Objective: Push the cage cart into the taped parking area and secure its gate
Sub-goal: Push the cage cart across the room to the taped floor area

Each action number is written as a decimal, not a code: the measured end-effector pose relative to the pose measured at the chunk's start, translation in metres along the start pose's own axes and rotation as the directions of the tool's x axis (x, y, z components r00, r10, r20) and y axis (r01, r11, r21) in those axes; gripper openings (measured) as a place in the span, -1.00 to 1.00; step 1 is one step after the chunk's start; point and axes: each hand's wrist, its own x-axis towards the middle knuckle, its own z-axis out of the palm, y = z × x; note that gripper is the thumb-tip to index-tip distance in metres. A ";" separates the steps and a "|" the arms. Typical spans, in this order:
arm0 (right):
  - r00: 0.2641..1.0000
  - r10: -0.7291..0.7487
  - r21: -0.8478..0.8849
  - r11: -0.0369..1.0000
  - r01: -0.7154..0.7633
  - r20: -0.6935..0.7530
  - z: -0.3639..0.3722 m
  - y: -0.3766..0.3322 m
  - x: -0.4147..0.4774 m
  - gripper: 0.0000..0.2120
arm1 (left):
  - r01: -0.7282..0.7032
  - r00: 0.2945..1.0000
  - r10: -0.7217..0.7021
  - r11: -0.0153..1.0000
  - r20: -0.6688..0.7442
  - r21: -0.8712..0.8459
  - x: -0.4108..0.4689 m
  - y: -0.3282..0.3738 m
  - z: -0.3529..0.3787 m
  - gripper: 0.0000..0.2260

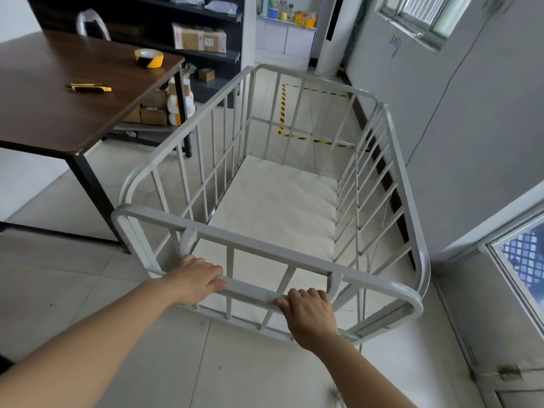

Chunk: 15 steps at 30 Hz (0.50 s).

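Both hands hold the low handle bar (250, 291) at the near end of the grey cage cart (276, 201): the left hand (195, 279) and right hand (309, 315) are curled tight around it. The cart stands on the floor, just short of the yellow-black taped parking area (284, 113) by the far wall. A tape roll (149, 58) sits near the table's (59, 113) far corner.

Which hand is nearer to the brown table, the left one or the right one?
The left. The left hand grips the cart's handle bar at the end on the side of the brown table. The right hand grips the same bar farther along, toward the wall side.
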 end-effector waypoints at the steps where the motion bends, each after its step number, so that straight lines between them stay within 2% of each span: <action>1: 1.000 -0.006 0.001 1.000 0.006 -0.006 -0.001 0.002 0.003 -0.12 | -0.001 1.000 0.001 1.000 -0.005 -0.007 0.004 0.000 -0.001 -0.74; 15: 1.000 -0.005 -0.005 1.000 0.005 0.018 -0.006 0.041 0.068 -0.02 | 0.002 1.000 -0.001 0.999 0.011 -0.043 0.070 -0.007 -0.025 -0.77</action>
